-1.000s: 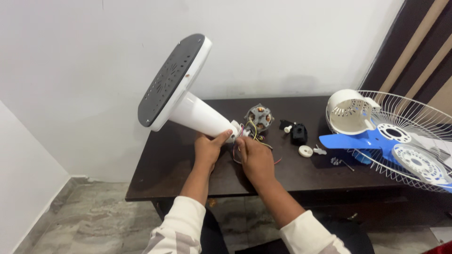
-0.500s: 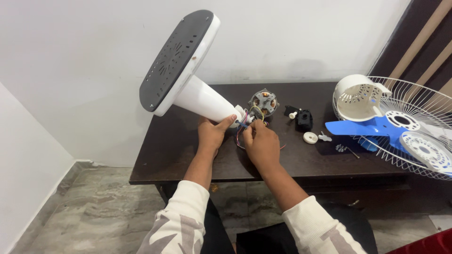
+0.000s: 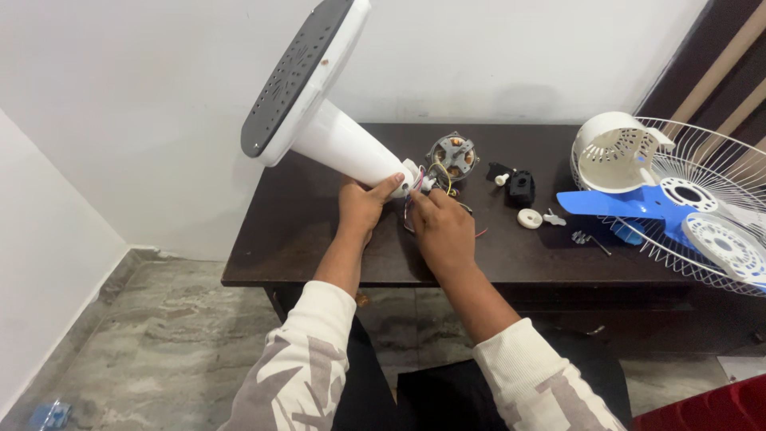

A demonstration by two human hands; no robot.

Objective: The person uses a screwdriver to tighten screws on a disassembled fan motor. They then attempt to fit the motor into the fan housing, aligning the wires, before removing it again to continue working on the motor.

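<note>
The left hand (image 3: 361, 206) gripped the narrow end of the white fan stand (image 3: 335, 140), fingers wrapped around its neck. Just beside it, the right hand (image 3: 443, 231) had its fingers pinched on the coloured wires (image 3: 420, 182) coming out of that neck. The stand was tilted over the dark worktop (image 3: 303, 239), its grey-bottomed base raised toward the wall. Beyond the stand's neck lay the motor (image 3: 452, 154); farther right lay the blue blade (image 3: 618, 201) and the wire guard (image 3: 718, 191).
</note>
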